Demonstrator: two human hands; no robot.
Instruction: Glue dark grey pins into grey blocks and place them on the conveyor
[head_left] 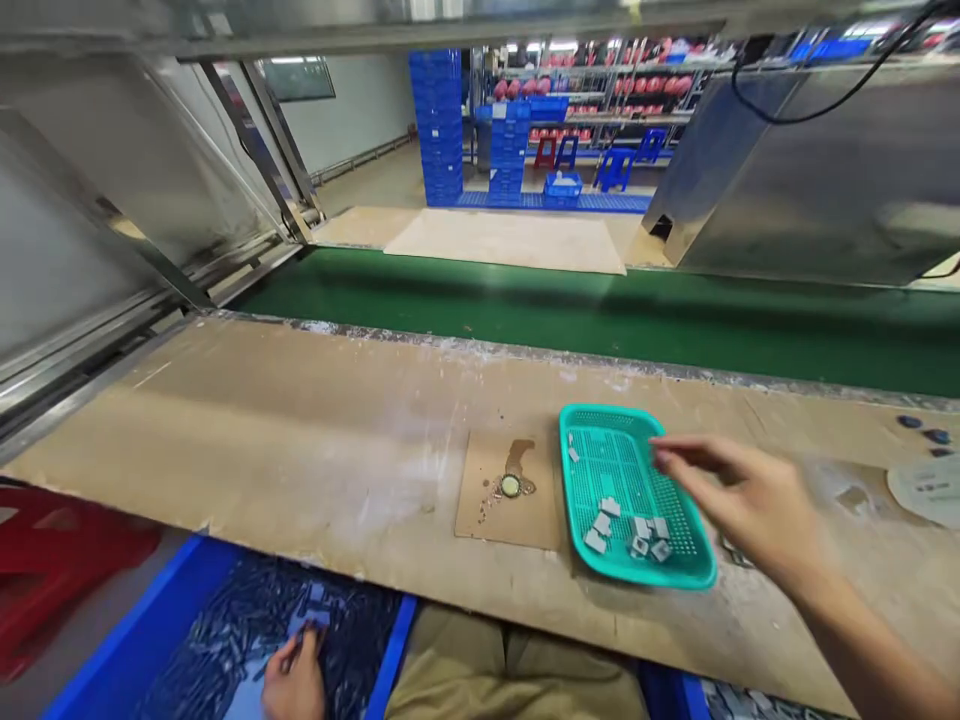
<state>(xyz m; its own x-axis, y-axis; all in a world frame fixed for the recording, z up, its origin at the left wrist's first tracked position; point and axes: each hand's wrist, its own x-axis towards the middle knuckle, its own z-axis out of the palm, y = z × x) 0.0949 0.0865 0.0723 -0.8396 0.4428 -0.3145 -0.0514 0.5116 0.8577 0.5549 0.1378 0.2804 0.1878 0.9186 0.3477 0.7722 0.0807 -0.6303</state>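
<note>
My left hand (295, 680) is low in the blue bin (180, 575) full of small dark slender parts (240, 600), its fingertips pinched on one dark part. Over the right rim of the turquoise plastic basket (600, 415) hovers my right hand (754, 505), slightly blurred. Its thumb and fingers are drawn together, and whatever lies between them is hidden. Several small pale grey blocks (602, 523) sit in the near half of the basket. Left of it lies a cardboard piece (480, 460), stained brown, bearing a small round cap with pale yellow contents (511, 486).
Beyond the brown worktop (300, 420) runs a green conveyor belt (465, 295). A red stool (60, 570) stands at left. Another bin of grey parts (750, 703) is at lower right. Dark round pieces (936, 436) lie at the right. Metal panels flank the belt.
</note>
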